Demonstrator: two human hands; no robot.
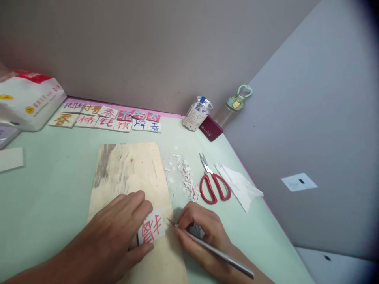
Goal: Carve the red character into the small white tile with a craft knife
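Note:
A small white tile with a red Chinese character [153,226] lies on a wooden board [139,165]. My left hand [124,225] grips the tile from its left side, with fingers at its upper edge and the thumb below. In my right hand [204,230] is a slim silver craft knife [219,253], held like a pen. Its thin blade points left, just beside the tile's right edge and over the board; whether it touches the board I cannot tell. White shavings [187,177] are scattered to the right of the board.
Red-handled scissors [213,185] lie right of the shavings, beside a crumpled tissue [239,185]. Several character tiles [115,118] stand in two rows at the back. A can [197,114], dark red box [211,128], bottle [233,104] and tissue pack [32,98] line the table's edges.

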